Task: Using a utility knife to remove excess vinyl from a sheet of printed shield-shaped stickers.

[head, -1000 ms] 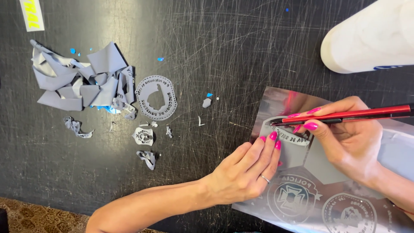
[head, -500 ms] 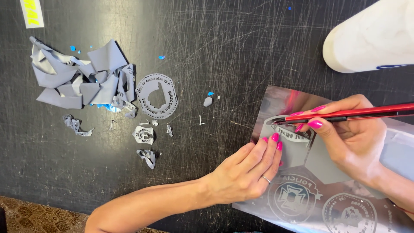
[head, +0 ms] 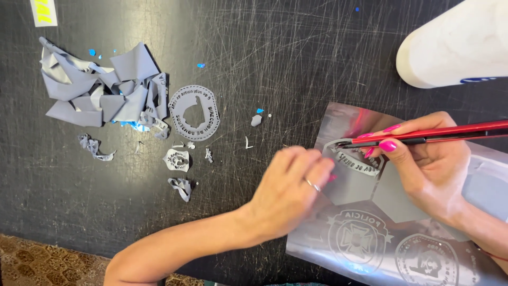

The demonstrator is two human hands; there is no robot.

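A glossy, silvery sheet (head: 365, 212) of cut film lies at the right of the black bench (head: 296, 58), whose surface is crossed with fine pale scratches. Round and shield-shaped badge outlines are cut into the sheet; its near edge runs out of view at the bottom.

The right hand (head: 428, 169) is clamped around a slim red and black tool (head: 439, 133), pen fashion, with the dark tip resting on a curved band of the topmost badge. The left hand (head: 288, 190) lies palm down, fingers loosely curled together and holding nothing, over the sheet's left edge just beside that tip; it is blurred.

Well apart at the upper left sits a crumpled heap of grey scraps (head: 100, 90), matte and sharp-cornered. Beside it lies a peeled grey ring (head: 194, 112) with a notched hole, and below that a few small cut pieces (head: 177, 159). A white, rounded, grainy object (head: 460, 45) fills the top right corner.

Bare bench stretches between the scraps and the sheet.
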